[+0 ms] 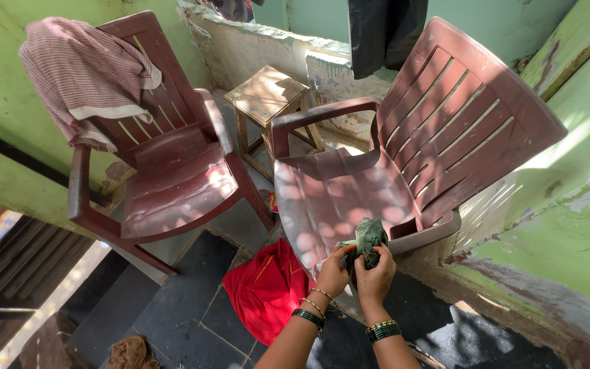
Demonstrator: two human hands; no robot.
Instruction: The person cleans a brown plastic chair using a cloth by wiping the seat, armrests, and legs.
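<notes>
1. I see two moulded plastic armchairs, maroon-brown and glossy with slatted backs: the right chair (390,171) faces me under dappled sunlight, and the left chair (165,164) stands well apart from it.
2. A striped, woven pinkish cloth (83,75) hangs over the left chair's backrest; a small worn wooden stool (266,96) sits between the chairs.
3. The floor (172,301) is dark stone slabs; the walls (568,225) are green, their paint peeling in patches near the base. A dark garment (380,27) hangs above the low parapet.
4. A crumpled red cloth (268,287) lies on the floor just beside the right chair's front edge.
5. My left hand (334,273) and right hand (375,277) both have their fingers closed on a small green cloth (365,239), soft and bunched, held over the front corner of the right chair's seat.
6. Both wrists wear green and gold bangles (382,331).
</notes>
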